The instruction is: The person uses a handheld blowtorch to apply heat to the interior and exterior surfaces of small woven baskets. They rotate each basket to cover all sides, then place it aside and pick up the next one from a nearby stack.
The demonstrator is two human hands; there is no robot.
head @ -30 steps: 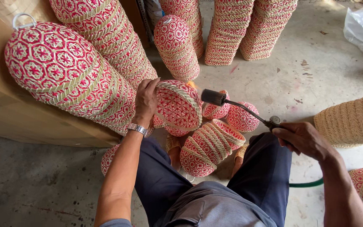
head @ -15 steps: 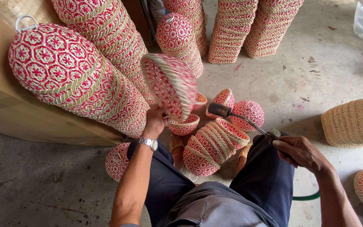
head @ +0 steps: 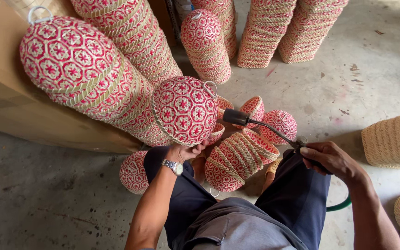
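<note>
My left hand (head: 184, 151), with a silver wristwatch, grips the lower rim of a round red-and-white woven basket cover (head: 185, 110) and holds it up with its domed patterned side facing me. My right hand (head: 328, 158) is closed on the handle of a black gas torch (head: 261, 126), whose nozzle points left, close to the cover's right edge. A green hose (head: 339, 205) runs from the torch behind my right leg. Between my knees lies a nested stack of similar covers (head: 234, 159), with a few single ones around it.
Long stacks of the same red woven covers (head: 93, 74) lean on a cardboard box (head: 19, 115) at left. More stacks (head: 267, 32) stand at the top. A plain tan woven basket (head: 394, 139) sits at right. Another red cover (head: 133, 172) lies by my left knee on the concrete floor.
My left hand has lifted the cover off the pile and turned it, so the domed side now faces me. The torch nozzle has come up closer to it.
</note>
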